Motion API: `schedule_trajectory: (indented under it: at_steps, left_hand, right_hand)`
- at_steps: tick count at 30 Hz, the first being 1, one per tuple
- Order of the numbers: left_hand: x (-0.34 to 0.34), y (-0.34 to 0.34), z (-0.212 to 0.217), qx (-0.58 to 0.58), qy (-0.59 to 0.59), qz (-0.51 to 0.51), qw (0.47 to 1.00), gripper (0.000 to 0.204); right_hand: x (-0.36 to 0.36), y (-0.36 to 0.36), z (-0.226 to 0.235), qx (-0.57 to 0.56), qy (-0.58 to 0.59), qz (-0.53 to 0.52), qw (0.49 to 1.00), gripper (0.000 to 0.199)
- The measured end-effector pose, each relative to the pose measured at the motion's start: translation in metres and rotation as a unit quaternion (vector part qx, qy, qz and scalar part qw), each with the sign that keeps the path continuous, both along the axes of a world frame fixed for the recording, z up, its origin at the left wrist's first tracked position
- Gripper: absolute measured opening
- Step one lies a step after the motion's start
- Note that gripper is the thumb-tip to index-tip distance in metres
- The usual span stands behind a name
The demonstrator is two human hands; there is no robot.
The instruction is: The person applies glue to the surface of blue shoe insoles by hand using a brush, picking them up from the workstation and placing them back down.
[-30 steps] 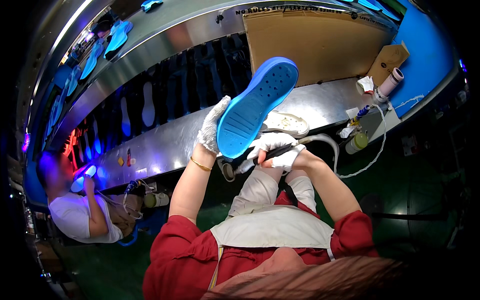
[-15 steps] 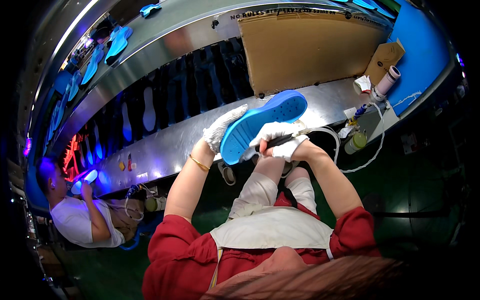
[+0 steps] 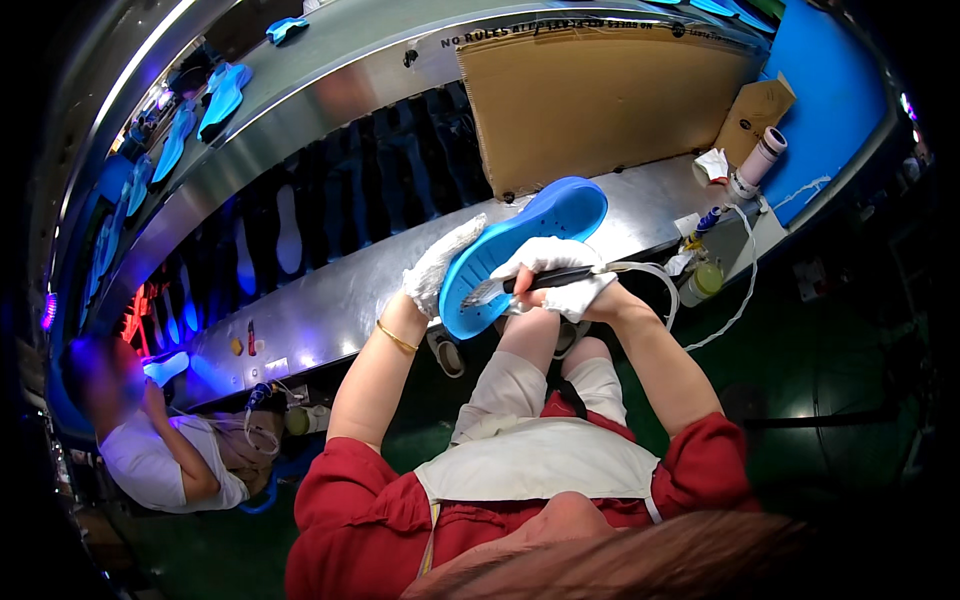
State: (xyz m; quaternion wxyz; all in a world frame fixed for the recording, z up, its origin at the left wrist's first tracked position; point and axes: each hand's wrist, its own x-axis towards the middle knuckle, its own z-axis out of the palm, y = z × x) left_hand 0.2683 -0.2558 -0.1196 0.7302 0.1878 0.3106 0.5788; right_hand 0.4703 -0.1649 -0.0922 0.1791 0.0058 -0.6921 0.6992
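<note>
My left hand point(image 3: 446, 262), in a white glove, holds a blue shoe sole point(image 3: 560, 212) by its left edge. The sole lies slanted, one end toward the upper right, with its recessed face and small holes toward me. My right hand point(image 3: 560, 283) wears a glove that leaves some fingertips bare. It grips the black handle of a brush point(image 3: 556, 278), from which a pale tube point(image 3: 650, 268) runs to the right. The brush's light bristles are over the lower-left end of the sole; whether they touch it I cannot tell.
Beyond my hands runs a metal bench ledge point(image 3: 330, 290), with a cardboard sheet point(image 3: 610, 105) leaning at the back. At right stand a pink bottle point(image 3: 765, 155) and a yellow-green container point(image 3: 703, 284). Blue soles point(image 3: 225, 98) lie on the upper belt. A co-worker point(image 3: 160, 450) sits at left.
The sole has tilted, showing more of its hollow face. My right hand has turned the brush, and its bristles have moved from the sole's near edge onto the face area.
</note>
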Motion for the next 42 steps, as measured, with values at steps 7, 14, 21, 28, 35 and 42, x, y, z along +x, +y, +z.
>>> schedule_trajectory:
  at_steps: [7, 14, 21, 28, 35, 42]
  left_hand:
    - [0.009, -0.012, 0.027, -0.032, 0.101, 0.014, 0.994, 0.038]
    - [0.007, -0.006, 0.009, -0.034, 0.045, -0.007, 0.998, 0.050]
    - [0.020, -0.017, 0.008, 0.039, -0.120, 0.019, 0.992, 0.057]
    - [0.030, -0.022, 0.012, 0.059, -0.023, 0.096, 0.993, 0.057]
    - [0.020, -0.022, -0.005, 0.067, -0.021, 0.158, 0.985, 0.057]
    - [0.016, -0.028, -0.006, 0.156, 0.068, 0.149, 0.974, 0.066]
  right_hand:
    - [0.009, 0.030, 0.015, 0.209, -0.159, 0.021, 0.965, 0.012]
    - [0.008, 0.019, 0.008, 0.118, -0.089, -0.048, 0.988, 0.015]
    - [0.024, 0.071, 0.003, -0.015, -0.016, -0.250, 0.968, 0.009]
    - [-0.002, 0.038, -0.030, 0.052, 0.142, -0.247, 0.957, 0.008]
    - [0.005, 0.012, -0.002, 0.278, 0.155, -0.263, 0.911, 0.014]
    - [0.019, 0.005, 0.016, 0.370, 0.079, -0.174, 0.909, 0.018]
